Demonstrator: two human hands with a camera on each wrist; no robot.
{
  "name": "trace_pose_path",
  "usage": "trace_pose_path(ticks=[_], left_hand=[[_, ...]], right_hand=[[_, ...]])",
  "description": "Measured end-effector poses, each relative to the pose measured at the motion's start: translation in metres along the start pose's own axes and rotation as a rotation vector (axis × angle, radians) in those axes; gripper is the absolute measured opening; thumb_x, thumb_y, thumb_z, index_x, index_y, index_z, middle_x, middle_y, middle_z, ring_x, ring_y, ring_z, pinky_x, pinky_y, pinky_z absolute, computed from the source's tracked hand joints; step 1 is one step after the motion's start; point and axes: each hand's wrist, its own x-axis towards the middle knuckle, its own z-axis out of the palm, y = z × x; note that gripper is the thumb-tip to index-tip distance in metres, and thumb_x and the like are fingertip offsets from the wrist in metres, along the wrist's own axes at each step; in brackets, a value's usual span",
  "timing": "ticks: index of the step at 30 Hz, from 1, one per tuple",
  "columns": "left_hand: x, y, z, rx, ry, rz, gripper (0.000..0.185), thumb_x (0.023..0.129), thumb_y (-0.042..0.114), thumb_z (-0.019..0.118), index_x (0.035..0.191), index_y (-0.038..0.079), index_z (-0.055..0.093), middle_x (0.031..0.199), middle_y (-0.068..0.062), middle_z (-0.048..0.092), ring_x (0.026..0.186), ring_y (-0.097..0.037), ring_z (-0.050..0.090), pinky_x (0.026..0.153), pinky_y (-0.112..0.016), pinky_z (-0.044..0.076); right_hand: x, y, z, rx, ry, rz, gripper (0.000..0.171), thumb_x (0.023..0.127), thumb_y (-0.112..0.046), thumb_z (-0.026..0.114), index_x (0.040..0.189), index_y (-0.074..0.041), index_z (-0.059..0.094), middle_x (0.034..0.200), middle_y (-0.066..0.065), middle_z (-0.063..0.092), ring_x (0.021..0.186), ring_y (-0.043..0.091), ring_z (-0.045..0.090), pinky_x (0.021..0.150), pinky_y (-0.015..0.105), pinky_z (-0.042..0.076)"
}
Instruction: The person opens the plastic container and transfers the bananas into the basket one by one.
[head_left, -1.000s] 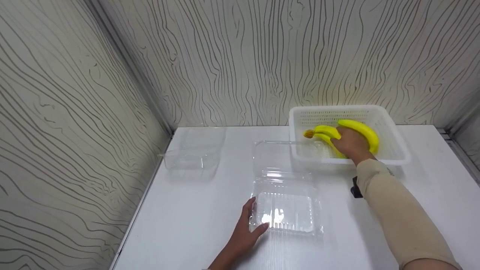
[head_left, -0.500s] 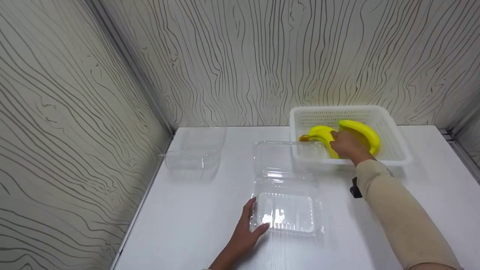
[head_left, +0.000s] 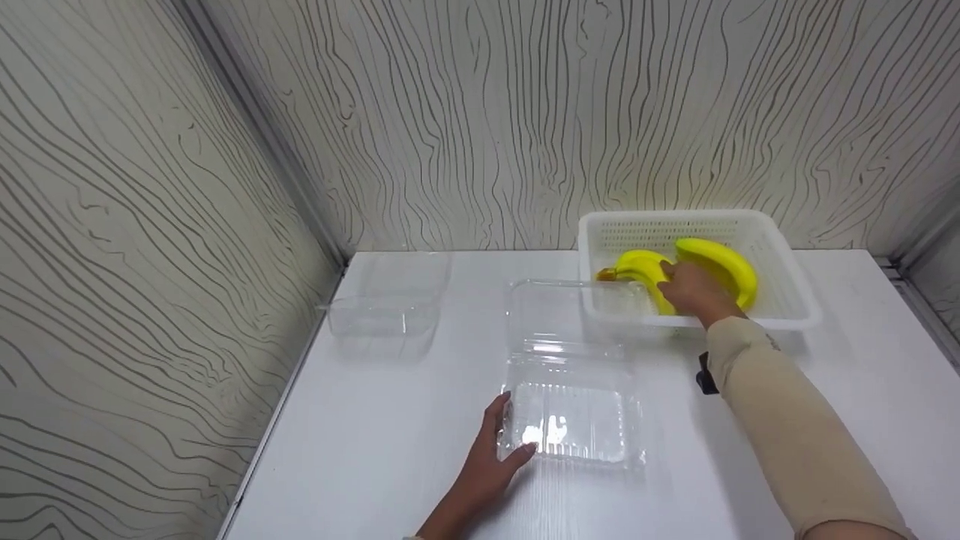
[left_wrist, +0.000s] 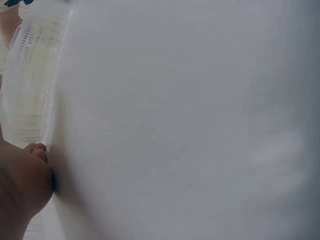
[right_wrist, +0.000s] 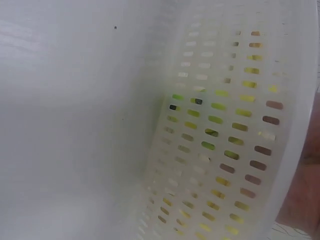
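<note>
My right hand [head_left: 690, 291] grips a bunch of yellow bananas [head_left: 716, 262] inside the white perforated basket [head_left: 787, 300] at the back right of the table. The right wrist view shows only the basket's slotted wall [right_wrist: 225, 140] with yellow behind the holes. My left hand [head_left: 491, 457] rests at the left edge of an open clear plastic clamshell box [head_left: 574, 420] near the table's front, thumb on its rim. The box's lid [head_left: 555, 315] lies flat behind it. The left wrist view shows the box's ribbed edge [left_wrist: 32, 75] and a fingertip [left_wrist: 37, 150].
A second clear plastic box [head_left: 390, 307] stands at the back left of the white table [head_left: 375, 450]. Wood-grain walls close in the left and the back. A metal rail runs along the table's right edge [head_left: 919, 300].
The right hand has drawn the banana bunch a little to the left and up inside the basket. The left hand has stayed at the clamshell box.
</note>
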Motion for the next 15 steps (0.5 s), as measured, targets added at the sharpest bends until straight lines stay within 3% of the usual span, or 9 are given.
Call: trace_pose_path(ticks=[4, 6, 9, 12, 15], left_hand=[[0.001, -0.001, -0.002, 0.005, 0.019, -0.011, 0.089, 0.098, 0.047, 0.071, 0.169, 0.028, 0.022, 0.176, -0.024, 0.028, 0.159, -0.052, 0.035, 0.125, -0.073, 0.033], [0.001, -0.002, -0.002, 0.005, 0.024, -0.009, 0.089, 0.097, 0.046, 0.072, 0.169, 0.028, 0.023, 0.176, -0.023, 0.028, 0.160, -0.051, 0.034, 0.126, -0.072, 0.032], [0.001, -0.003, -0.001, 0.006, 0.018, -0.003, 0.089, 0.097, 0.047, 0.072, 0.169, 0.029, 0.022, 0.177, -0.022, 0.026, 0.161, -0.050, 0.032, 0.128, -0.070, 0.031], [0.001, -0.004, 0.001, 0.001, 0.022, -0.005, 0.088, 0.097, 0.045, 0.072, 0.169, 0.030, 0.023, 0.177, -0.021, 0.028, 0.160, -0.050, 0.033, 0.128, -0.070, 0.030], [0.001, -0.004, 0.002, -0.007, 0.028, 0.001, 0.085, 0.098, 0.043, 0.072, 0.168, 0.030, 0.026, 0.176, -0.020, 0.029, 0.160, -0.050, 0.033, 0.129, -0.070, 0.030]], right_hand=[[0.005, -0.004, 0.004, 0.035, -0.009, 0.009, 0.065, 0.113, -0.027, 0.047, 0.169, -0.005, 0.021, 0.108, 0.016, 0.053, 0.074, 0.017, 0.052, 0.071, 0.028, 0.050], [0.007, -0.005, 0.005, 0.031, -0.007, 0.001, 0.065, 0.113, -0.025, 0.047, 0.169, -0.005, 0.022, 0.124, 0.022, 0.059, 0.069, 0.016, 0.048, 0.069, 0.028, 0.049], [0.007, -0.003, 0.004, 0.027, -0.005, -0.003, 0.064, 0.112, -0.024, 0.047, 0.168, -0.004, 0.023, 0.150, 0.025, 0.054, 0.066, 0.013, 0.044, 0.068, 0.028, 0.047], [0.007, 0.001, 0.004, 0.047, -0.006, -0.001, 0.065, 0.112, -0.024, 0.047, 0.168, -0.004, 0.022, 0.150, 0.028, 0.053, 0.062, 0.012, 0.042, 0.065, 0.027, 0.046], [0.007, 0.006, 0.005, 0.075, 0.007, 0.014, 0.065, 0.112, -0.025, 0.047, 0.169, -0.006, 0.022, 0.128, 0.026, 0.058, 0.063, 0.013, 0.045, 0.063, 0.026, 0.048]])
